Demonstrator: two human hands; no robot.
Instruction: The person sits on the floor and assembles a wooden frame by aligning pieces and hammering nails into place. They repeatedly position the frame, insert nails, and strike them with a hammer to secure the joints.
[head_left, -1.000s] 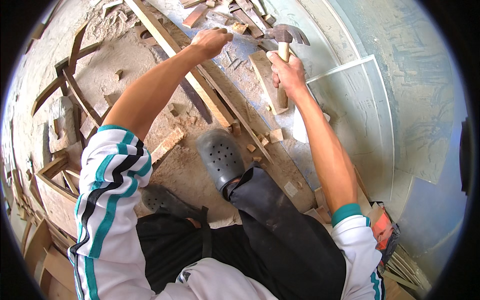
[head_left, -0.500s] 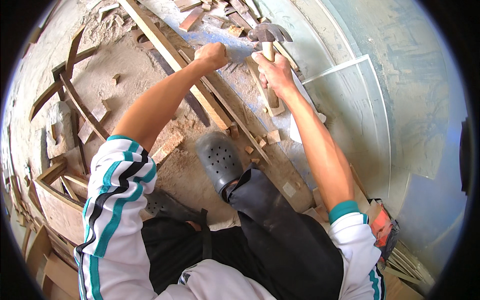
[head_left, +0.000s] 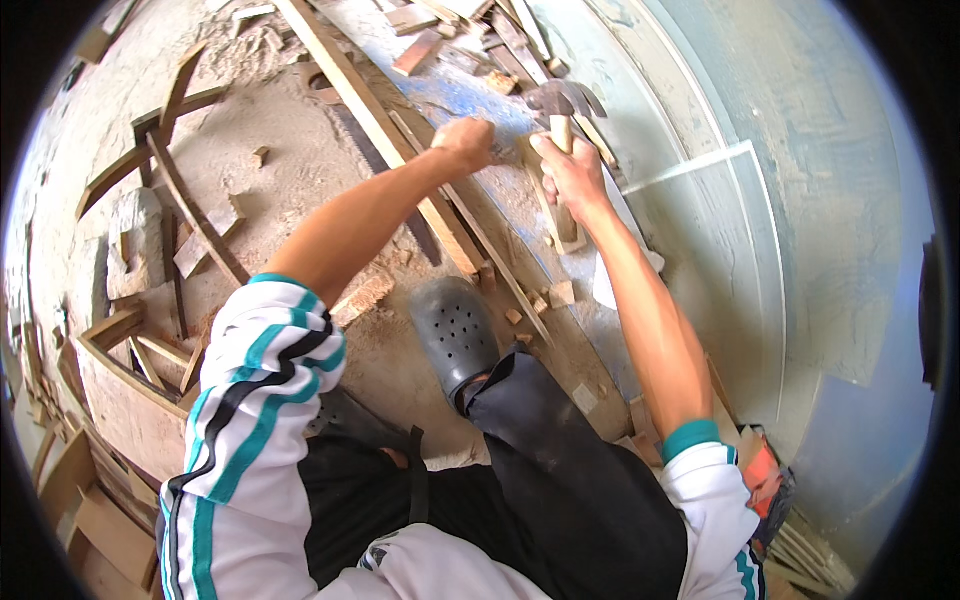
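Observation:
My right hand [head_left: 577,178] is wrapped round the wooden handle of a claw hammer [head_left: 562,98], whose dark head points away from me. My left hand [head_left: 465,145] is closed, knuckles up, to the left of the hammer. Whatever its fingers hold, if anything, is hidden. Beneath the right hand lies a long pale wooden piece [head_left: 567,235], partly covered by it. Left of my left hand, a long squared timber [head_left: 372,112] runs across the floor, with a thin wooden strip [head_left: 500,268] along its right side.
A toothed saw blade [head_left: 362,140] lies left of the timber. Joined curved wooden parts [head_left: 172,165] stand at left. Wood offcuts [head_left: 417,52] are scattered at the far side. Glass sheets [head_left: 700,230] lie at right. My dark clog [head_left: 455,325] is close to the timber's near end.
The view has shifted a little, so the scene sits lower and further right. Both hands and the hammer have come slightly nearer to me. My left hand is closer to the right one.

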